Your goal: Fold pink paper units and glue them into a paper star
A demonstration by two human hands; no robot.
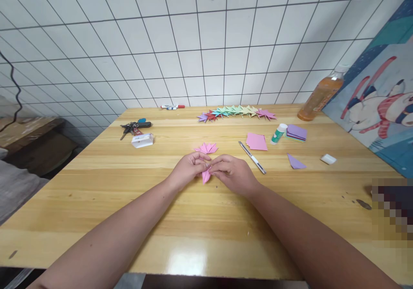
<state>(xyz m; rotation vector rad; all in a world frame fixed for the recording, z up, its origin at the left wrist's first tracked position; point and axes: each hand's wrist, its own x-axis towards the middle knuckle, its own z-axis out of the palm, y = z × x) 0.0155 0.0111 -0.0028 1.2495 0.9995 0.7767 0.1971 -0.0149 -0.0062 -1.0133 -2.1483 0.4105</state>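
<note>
Between my two hands is a small folded piece of pink paper [206, 176], its pointed end toward me. My left hand [189, 168] pinches it from the left with thumb and fingers. From the right, my right hand [234, 172] closes its fingertips on the same paper, which they partly hide. Just beyond my fingers lies a pink folded-paper piece with several points [206, 148]. A utility knife [252, 156] rests to the right of my right hand, beside a stack of pink paper squares [257, 141].
Toward the back stretches a row of colourful folded-paper pieces [237, 111]. On the right are a glue stick [278, 134], purple paper squares [297, 132], a purple triangle [295, 162], an eraser [328, 159] and a bottle [321, 95]. Keys [134, 127], a small white box [142, 140] and markers [173, 107] lie left.
</note>
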